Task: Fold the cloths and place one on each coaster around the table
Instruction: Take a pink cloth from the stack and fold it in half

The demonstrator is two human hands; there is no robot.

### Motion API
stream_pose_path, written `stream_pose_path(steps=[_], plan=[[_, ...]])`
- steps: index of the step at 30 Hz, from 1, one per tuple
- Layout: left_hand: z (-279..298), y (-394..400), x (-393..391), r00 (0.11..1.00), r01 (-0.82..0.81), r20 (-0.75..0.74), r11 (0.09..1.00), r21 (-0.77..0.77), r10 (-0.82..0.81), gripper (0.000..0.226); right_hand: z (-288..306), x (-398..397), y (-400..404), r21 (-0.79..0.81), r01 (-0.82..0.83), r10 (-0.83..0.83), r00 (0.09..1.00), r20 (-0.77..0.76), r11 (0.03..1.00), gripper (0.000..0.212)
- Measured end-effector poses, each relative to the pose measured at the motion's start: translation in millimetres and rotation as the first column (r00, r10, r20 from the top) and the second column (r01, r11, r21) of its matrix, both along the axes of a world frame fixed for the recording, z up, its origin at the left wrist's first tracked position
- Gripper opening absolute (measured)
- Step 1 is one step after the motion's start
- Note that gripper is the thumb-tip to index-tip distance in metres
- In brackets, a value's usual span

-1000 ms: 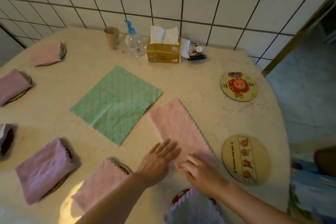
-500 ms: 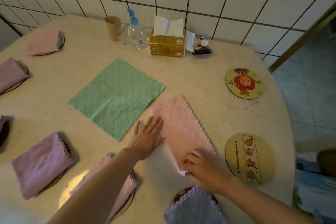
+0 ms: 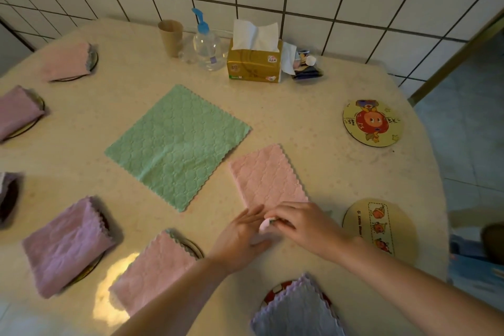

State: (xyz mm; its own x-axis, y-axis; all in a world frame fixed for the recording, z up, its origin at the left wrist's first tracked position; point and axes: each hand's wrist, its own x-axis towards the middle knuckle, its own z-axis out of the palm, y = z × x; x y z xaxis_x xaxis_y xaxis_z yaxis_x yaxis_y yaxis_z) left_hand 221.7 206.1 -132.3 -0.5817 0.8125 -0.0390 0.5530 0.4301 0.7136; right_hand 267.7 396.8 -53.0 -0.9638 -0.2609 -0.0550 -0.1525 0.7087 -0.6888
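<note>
A pink cloth (image 3: 268,176), folded to a long strip, lies on the table right of centre. Both hands meet at its near end. My right hand (image 3: 302,226) pinches the near edge, which is lifted into a small pink curl. My left hand (image 3: 241,234) lies beside it with its fingers against the same end. A green cloth (image 3: 177,144) is spread flat in the middle. Two round coasters are bare: one with a row of fruit (image 3: 381,229) just right of my hands, one with a red cartoon (image 3: 372,123) farther back.
Folded cloths sit on coasters round the left and near rim: pink (image 3: 68,61), purple (image 3: 16,110), purple (image 3: 65,245), pink (image 3: 152,273), lilac (image 3: 297,308). A paper cup (image 3: 170,37), pump bottle (image 3: 206,43) and tissue box (image 3: 255,63) stand by the tiled wall. The table edge curves away on the right.
My left hand slid from the cloth's left side down to its near end beside my right hand. The near edge has come up off the table.
</note>
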Motion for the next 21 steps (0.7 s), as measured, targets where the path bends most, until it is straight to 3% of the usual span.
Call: stream_pose_path(steps=[3, 5, 7, 10, 13, 17, 21], plan=[[8.5, 1.7, 2.3, 0.957, -0.208, 0.217, 0.977, 0.045, 0.194, 0.036, 7.5, -11.1, 10.8, -0.071, 0.056, -0.052, 0.997, 0.056, 0.996, 0.03], [10.1, -2.6, 0.6, 0.957, -0.198, 0.212, 0.98, -0.013, 0.196, 0.038, 0.6, -16.0, 35.6, -0.119, 0.296, -0.288, 0.954, 0.08, 0.948, 0.022], [6.4, -9.3, -1.9, 0.977, -0.125, 0.173, 0.992, -0.016, 0.126, 0.04, -11.9, -13.2, 59.6, 0.029, 0.38, -0.382, 0.921, 0.083, 0.924, 0.028], [-5.7, -18.3, -5.8, 0.993, -0.025, 0.112, 0.998, -0.051, 0.031, 0.047, -41.6, 8.6, 64.3, 0.338, 0.027, -0.087, 0.983, 0.163, 0.941, 0.06], [-9.5, -22.2, -6.2, 0.998, 0.013, 0.069, 0.996, -0.093, -0.006, 0.047, -72.5, 29.1, 54.9, 0.402, -0.173, 0.145, 0.984, 0.099, 0.899, 0.08], [-12.7, -29.9, -6.3, 0.986, 0.124, -0.085, 0.977, -0.174, -0.14, 0.044, -72.9, 35.8, 65.3, 0.439, -0.262, 0.303, 0.953, -0.025, 0.859, 0.062], [-13.2, -35.5, -2.9, 0.851, 0.214, -0.408, 0.928, -0.305, -0.33, 0.055, -75.1, 43.2, 72.9, 0.543, -0.339, 0.425, 0.904, -0.038, 0.768, 0.064]])
